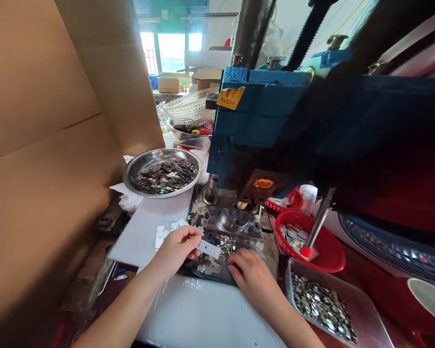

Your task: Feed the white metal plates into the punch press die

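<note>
Blue press [261, 121] stood ahead, steel bowl [147, 161] of dark pieces [163, 177] to its left. Right hand [253, 271] sat curled — couldn't tell if it held anything. Left hand [180, 245] pinched a pale flat plate [209, 249] just beside loose shiny bits [226, 245].

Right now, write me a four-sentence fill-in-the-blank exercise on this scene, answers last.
The person's left hand grips a pale flat rectangular strip; nearer the clear rectangular plastic tub is the ____ one.
The yellow label sticks to the ____ metal press.
In the picture, the round silver metal bowl stands to the press's ____.
The round plastic bowl just behind the tub is ____.
Missing words: right; blue; left; red.
</note>
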Demonstrator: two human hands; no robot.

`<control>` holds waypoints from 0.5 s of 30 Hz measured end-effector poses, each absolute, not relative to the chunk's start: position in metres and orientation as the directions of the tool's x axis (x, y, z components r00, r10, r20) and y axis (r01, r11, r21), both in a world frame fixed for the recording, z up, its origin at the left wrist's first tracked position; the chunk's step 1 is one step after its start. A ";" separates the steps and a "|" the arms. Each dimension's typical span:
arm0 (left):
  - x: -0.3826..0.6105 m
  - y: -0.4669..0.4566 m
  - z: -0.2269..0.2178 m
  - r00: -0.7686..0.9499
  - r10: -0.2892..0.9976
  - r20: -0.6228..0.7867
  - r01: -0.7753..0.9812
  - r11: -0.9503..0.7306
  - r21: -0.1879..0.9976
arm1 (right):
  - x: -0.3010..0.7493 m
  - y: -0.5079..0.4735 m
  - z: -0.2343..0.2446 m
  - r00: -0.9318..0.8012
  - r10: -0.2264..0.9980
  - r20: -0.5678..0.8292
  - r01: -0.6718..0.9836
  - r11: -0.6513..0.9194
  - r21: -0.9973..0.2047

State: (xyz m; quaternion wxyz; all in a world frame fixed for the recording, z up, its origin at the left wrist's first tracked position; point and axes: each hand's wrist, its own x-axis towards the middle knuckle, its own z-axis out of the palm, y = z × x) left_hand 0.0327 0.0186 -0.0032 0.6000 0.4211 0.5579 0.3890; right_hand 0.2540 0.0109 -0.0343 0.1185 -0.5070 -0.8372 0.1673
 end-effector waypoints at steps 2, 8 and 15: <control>0.034 0.019 -0.003 0.060 0.929 -0.366 -0.057 0.369 0.928 | 0.255 0.009 -0.038 -0.474 0.880 0.036 0.800 0.448 -0.400; 0.042 0.020 -0.008 0.112 0.894 -0.433 -0.140 0.445 0.884 | 0.262 0.032 -0.033 -0.339 0.891 0.301 0.803 0.441 -0.402; 0.052 0.025 -0.010 0.155 0.902 -0.403 -0.279 0.431 0.858 | 0.257 0.097 -0.011 -0.194 0.890 0.413 0.884 0.341 -0.321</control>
